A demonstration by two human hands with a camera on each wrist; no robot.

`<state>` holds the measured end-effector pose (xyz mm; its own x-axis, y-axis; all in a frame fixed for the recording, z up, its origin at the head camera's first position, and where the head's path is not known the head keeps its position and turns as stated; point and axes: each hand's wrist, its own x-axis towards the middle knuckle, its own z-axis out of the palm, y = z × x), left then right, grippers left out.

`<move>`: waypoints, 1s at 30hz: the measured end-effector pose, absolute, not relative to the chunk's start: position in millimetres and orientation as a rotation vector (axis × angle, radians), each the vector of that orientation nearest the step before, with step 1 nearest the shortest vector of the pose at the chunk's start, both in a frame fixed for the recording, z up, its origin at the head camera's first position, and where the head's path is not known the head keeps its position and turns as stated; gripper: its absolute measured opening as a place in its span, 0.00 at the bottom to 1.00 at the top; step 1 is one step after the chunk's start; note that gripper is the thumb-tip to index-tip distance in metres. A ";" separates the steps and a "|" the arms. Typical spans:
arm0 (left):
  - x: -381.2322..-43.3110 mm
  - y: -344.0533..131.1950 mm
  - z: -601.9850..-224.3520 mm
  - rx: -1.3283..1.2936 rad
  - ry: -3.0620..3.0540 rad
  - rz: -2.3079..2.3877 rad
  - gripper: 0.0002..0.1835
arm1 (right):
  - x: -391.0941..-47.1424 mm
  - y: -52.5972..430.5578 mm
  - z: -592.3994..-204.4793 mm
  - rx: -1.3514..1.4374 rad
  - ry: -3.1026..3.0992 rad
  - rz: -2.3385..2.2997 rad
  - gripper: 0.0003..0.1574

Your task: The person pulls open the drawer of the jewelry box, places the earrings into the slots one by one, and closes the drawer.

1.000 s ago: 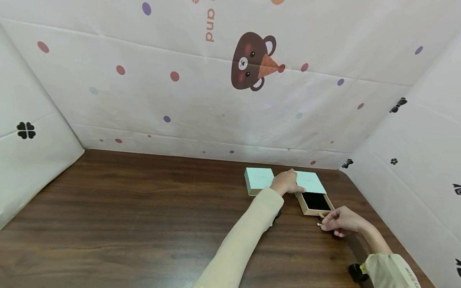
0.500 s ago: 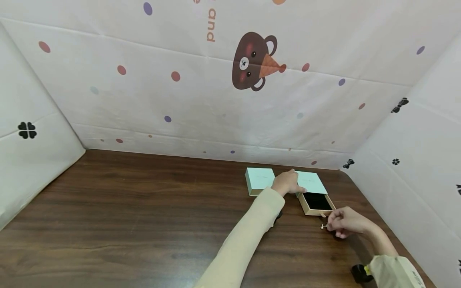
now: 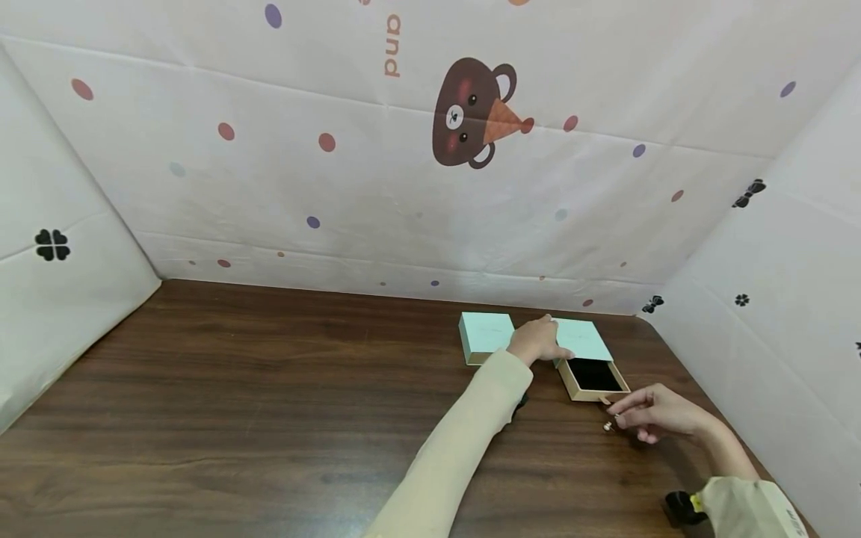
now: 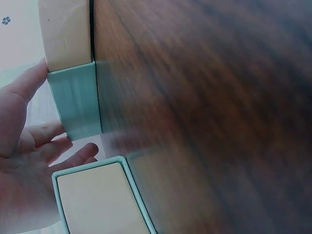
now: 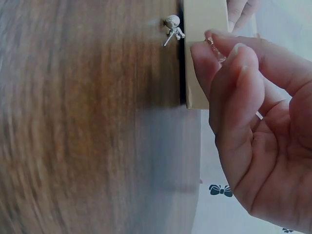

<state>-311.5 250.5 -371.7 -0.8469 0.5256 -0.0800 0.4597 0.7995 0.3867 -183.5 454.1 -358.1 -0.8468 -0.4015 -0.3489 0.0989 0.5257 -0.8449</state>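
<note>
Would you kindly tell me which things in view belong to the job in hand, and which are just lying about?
Seemingly in the job:
open box, held by the left hand
its black-lined drawer, standing open
small trinket, pinched by the right hand
shiny piece beside it, possibly joined

Seemingly just about:
closed box, near the left hand
bear-print backdrop, mere setting

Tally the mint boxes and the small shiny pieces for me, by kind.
Mint boxes: 2 (one closed, one open)
Small shiny pieces: 2 (one pinched by the right hand, one outside that pinch)
Total: 4
</note>
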 end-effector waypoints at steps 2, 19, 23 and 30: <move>-311.2 250.0 -370.6 0.775 2.802 0.533 0.36 | -184.1 455.0 -357.1 -0.281 2.228 -1.305 0.22; -310.3 249.0 -368.4 0.777 2.807 0.532 0.37 | -187.7 456.1 -350.7 -0.270 2.192 -1.407 0.18; -310.4 248.9 -369.2 0.769 2.806 0.537 0.37 | -189.6 455.2 -351.9 -0.281 2.217 -1.419 0.15; -310.7 250.0 -371.0 0.770 2.804 0.534 0.38 | -189.1 453.8 -350.0 -0.246 2.219 -1.497 0.08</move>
